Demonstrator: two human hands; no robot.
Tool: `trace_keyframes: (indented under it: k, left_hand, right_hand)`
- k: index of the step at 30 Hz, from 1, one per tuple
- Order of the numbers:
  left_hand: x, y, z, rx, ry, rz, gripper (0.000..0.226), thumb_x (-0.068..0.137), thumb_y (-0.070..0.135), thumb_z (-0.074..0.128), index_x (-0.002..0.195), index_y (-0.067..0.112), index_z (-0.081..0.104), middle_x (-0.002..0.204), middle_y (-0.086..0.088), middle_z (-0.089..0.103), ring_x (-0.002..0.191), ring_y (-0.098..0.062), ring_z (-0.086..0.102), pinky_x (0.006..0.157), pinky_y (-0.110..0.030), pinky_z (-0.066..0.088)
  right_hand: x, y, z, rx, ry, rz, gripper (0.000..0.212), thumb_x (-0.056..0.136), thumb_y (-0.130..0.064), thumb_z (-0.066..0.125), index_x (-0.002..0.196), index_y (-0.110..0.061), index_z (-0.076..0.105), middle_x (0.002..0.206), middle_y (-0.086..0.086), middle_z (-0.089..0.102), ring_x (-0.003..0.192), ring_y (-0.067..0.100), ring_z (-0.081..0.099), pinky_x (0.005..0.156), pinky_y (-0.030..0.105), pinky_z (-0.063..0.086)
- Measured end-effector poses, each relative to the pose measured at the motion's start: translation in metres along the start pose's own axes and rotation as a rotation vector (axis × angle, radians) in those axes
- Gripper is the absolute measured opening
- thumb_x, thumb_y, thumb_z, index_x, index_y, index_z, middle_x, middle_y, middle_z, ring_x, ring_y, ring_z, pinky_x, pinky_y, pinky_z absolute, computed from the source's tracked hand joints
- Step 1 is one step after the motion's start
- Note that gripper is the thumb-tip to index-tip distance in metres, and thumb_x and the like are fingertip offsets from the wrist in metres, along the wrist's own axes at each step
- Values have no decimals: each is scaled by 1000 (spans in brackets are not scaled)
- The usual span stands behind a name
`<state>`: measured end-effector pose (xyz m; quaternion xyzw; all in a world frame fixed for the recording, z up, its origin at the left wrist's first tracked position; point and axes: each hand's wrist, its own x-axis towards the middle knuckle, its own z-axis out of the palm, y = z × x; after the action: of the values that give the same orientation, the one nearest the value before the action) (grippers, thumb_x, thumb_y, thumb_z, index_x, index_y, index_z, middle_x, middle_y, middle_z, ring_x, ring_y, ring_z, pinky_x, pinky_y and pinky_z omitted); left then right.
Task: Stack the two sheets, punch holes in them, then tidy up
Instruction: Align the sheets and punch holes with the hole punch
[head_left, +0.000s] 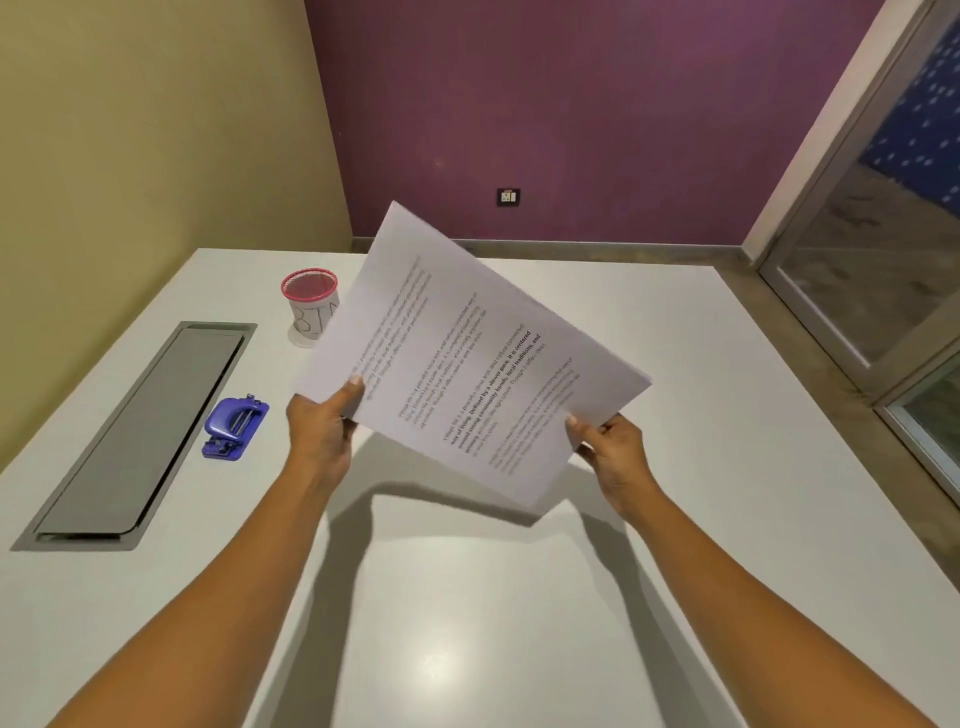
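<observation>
I hold the printed white sheets in the air above the white table, tilted with one corner pointing at the far wall. They lie together, so I cannot tell them apart. My left hand pinches their left edge, thumb on top. My right hand pinches the lower right edge. A blue hole punch sits on the table left of my left hand, apart from it.
A mesh cup with a pink rim stands behind the sheets at the left. A grey recessed cable flap runs along the table's left side. A purple wall and a glass door frame lie beyond the table.
</observation>
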<state>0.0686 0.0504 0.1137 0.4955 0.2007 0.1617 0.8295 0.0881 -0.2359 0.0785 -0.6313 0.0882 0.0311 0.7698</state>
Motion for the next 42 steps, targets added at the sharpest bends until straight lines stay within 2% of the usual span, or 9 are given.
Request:
trace_keyframes:
  k: [4, 9, 11, 15, 19, 22, 28, 34, 42]
  left_hand:
    - [18, 11, -29, 145, -73, 48, 41, 84, -11, 54, 106, 24, 59, 83, 12, 75, 80, -3, 70, 69, -16, 57]
    - [20, -3, -39, 541, -258, -30, 34, 75, -9, 65, 99, 15, 63, 96, -4, 69, 90, -22, 63, 75, -30, 51]
    - [18, -7, -35, 545, -228, -12, 32, 77, -2, 67, 108, 8, 63, 105, -8, 66, 92, -24, 62, 82, -35, 47]
    - [16, -6, -27, 510, -198, 35, 28, 79, 6, 68, 106, 15, 62, 96, 1, 67, 85, -9, 63, 74, -26, 47]
    - [14, -9, -29, 552, -234, 21, 27, 78, 4, 68, 103, 13, 64, 90, 6, 68, 80, -7, 65, 69, -20, 49]
    - [11, -16, -33, 565, -285, -34, 21, 79, 6, 68, 97, 15, 67, 87, 9, 70, 75, -4, 68, 63, -15, 51]
    - [5, -26, -27, 546, -236, -12, 13, 82, 11, 66, 95, 15, 65, 86, 5, 68, 78, -11, 63, 66, -23, 47]
    - [10, -15, -23, 517, -217, 49, 23, 82, 8, 65, 104, 13, 64, 90, 7, 67, 83, -9, 63, 69, -22, 47]
    - [3, -30, -29, 579, -260, -18, 22, 85, 9, 63, 107, 12, 63, 91, 3, 67, 83, -7, 62, 70, -21, 46]
  right_hand:
    - [7, -19, -12, -114, -11, -84, 22, 85, -2, 61, 86, -23, 65, 82, -11, 71, 74, 4, 69, 67, 21, 55]
    - [9, -23, -6, -209, -71, -113, 24, 87, -4, 59, 87, -27, 65, 87, -4, 66, 83, 14, 61, 81, 35, 50]
    - [9, -23, -3, -227, -87, -119, 22, 88, -5, 59, 89, -27, 65, 89, -3, 66, 86, 18, 61, 83, 36, 51]
    - [9, -27, -3, -214, -83, -141, 20, 87, -5, 60, 89, -25, 64, 90, -2, 67, 86, 15, 62, 82, 30, 53]
    - [6, -22, -9, -206, -64, -116, 21, 83, -8, 65, 91, -27, 65, 89, -11, 69, 79, 1, 67, 64, 14, 54]
    - [4, -11, -14, -241, -30, -64, 20, 81, -11, 67, 95, -24, 62, 90, -9, 67, 81, 6, 64, 64, 17, 52]
    - [2, -4, -15, -237, 19, -33, 14, 85, -10, 64, 92, -22, 62, 89, -7, 66, 82, 8, 62, 68, 20, 49]
    - [6, -16, -10, -210, 18, -75, 15, 84, -11, 64, 91, -24, 63, 89, -9, 68, 81, 6, 64, 64, 16, 50]
    - [-1, 2, -13, -264, 10, -3, 27, 86, -11, 63, 112, -11, 58, 105, 5, 64, 94, 22, 59, 77, 28, 47]
